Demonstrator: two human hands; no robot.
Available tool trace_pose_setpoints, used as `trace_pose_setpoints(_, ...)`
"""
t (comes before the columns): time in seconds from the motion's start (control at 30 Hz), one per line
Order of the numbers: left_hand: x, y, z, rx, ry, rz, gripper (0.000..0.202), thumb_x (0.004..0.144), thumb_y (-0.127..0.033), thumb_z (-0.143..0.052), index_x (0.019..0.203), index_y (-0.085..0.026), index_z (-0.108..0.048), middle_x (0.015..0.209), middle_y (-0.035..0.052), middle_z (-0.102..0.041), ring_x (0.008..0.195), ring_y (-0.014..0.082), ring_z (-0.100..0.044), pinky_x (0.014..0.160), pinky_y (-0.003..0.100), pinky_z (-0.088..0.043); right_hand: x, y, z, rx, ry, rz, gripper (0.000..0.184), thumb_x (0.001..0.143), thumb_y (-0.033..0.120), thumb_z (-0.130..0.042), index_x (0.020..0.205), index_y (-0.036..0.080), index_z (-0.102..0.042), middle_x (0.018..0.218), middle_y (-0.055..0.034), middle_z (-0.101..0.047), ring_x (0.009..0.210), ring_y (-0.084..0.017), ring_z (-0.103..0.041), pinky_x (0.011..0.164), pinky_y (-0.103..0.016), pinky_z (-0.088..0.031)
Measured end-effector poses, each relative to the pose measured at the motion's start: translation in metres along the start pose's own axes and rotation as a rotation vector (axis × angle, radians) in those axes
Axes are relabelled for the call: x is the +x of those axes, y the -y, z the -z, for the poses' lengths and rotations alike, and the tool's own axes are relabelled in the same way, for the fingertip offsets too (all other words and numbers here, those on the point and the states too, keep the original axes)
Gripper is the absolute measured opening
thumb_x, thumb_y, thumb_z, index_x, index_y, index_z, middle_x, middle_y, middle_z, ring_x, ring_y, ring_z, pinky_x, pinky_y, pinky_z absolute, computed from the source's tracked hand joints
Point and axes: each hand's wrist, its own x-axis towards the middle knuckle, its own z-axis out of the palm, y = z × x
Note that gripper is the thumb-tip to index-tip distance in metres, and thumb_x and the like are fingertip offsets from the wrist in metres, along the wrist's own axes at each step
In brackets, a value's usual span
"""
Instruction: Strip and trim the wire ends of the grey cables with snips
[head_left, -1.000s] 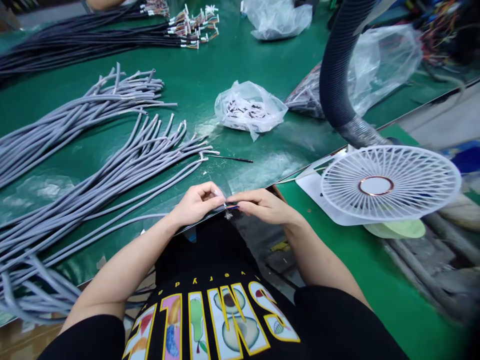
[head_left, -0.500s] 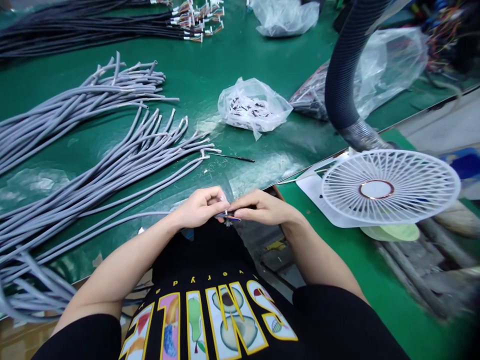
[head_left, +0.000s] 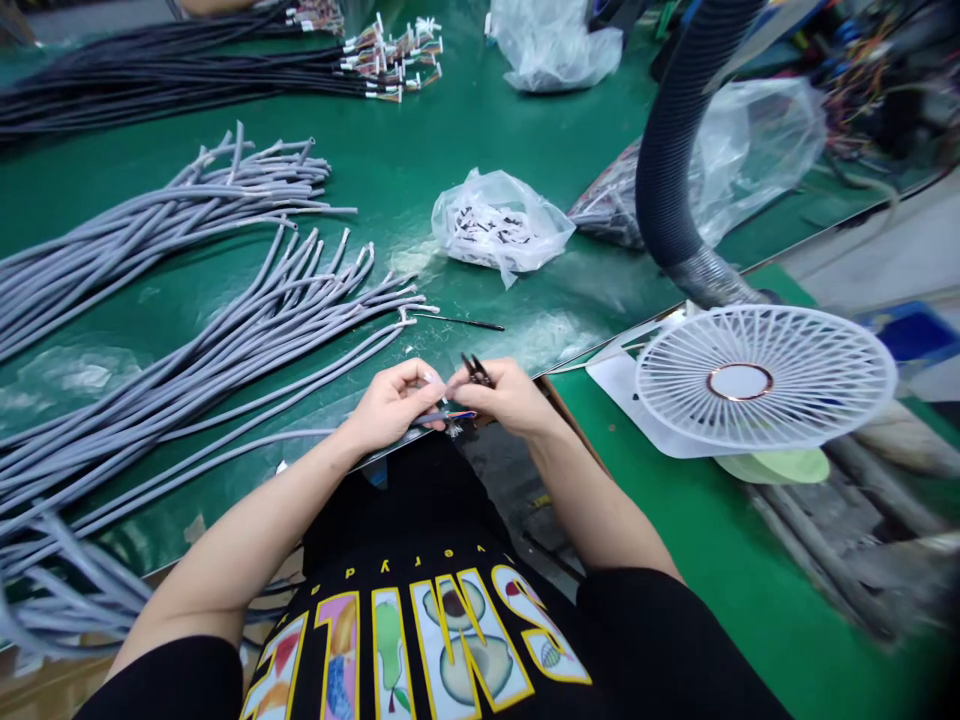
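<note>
My left hand (head_left: pixel 397 403) is closed in a pinch around the stripped end of a grey cable (head_left: pixel 427 418). Blue and red-orange wires (head_left: pixel 463 414) stick out of that end toward the right, and a frayed silvery tuft (head_left: pixel 453 430) hangs beneath them. My right hand (head_left: pixel 511 395) is closed with a small black two-pronged tool (head_left: pixel 476 369) in it, the prongs pointing up and away from me. Its thumb and forefinger tips come close to the left fingertips, just above the wires. Whether they also grip a strand is too small to tell.
Bundles of grey cables (head_left: pixel 247 330) lie on the green table at left, black cables (head_left: pixel 225 75) behind them. A thin dark rod (head_left: pixel 469 323) lies ahead. Beyond is a plastic bag of small white and black pieces (head_left: pixel 499 225). A white fan (head_left: pixel 765 375) and a duct hose (head_left: pixel 667 190) stand at right.
My right hand has turned and shifted slightly left and up, and the black two-pronged tool now shows in it. My left hand still holds the cable end.
</note>
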Motion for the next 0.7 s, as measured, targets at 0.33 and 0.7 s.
trace_pose_setpoints(0.33, 0.003, 0.005, 0.009, -0.041, -0.095, -0.111, 0.044, 0.075, -0.047, -0.071, 0.104, -0.015, -0.058, 0.065, -0.0033, -0.06, 0.05, 0.0113, -0.062, 0.05, 0.023, -0.05, 0.046, 0.047, 0.021, -0.434, -0.348, 0.292, 0.022, 0.073, 0.031, -0.067, 0.062, 0.015, -0.058, 0.054, 0.0029, -0.048, 0.054, -0.01, -0.043, 0.055, -0.026, -0.035)
trace_pose_setpoints(0.7, 0.0, 0.001, 0.006, 0.203, -0.111, -0.181, 0.026, 0.064, -0.032, -0.08, 0.073, -0.014, -0.064, 0.062, -0.0033, -0.055, 0.053, 0.0061, -0.048, 0.053, 0.02, -0.039, 0.077, 0.082, 0.086, -1.066, -0.819, 0.348, 0.021, 0.083, 0.029, -0.061, 0.096, 0.014, -0.068, 0.081, -0.008, -0.065, 0.078, -0.02, -0.057, 0.078, -0.037, -0.044)
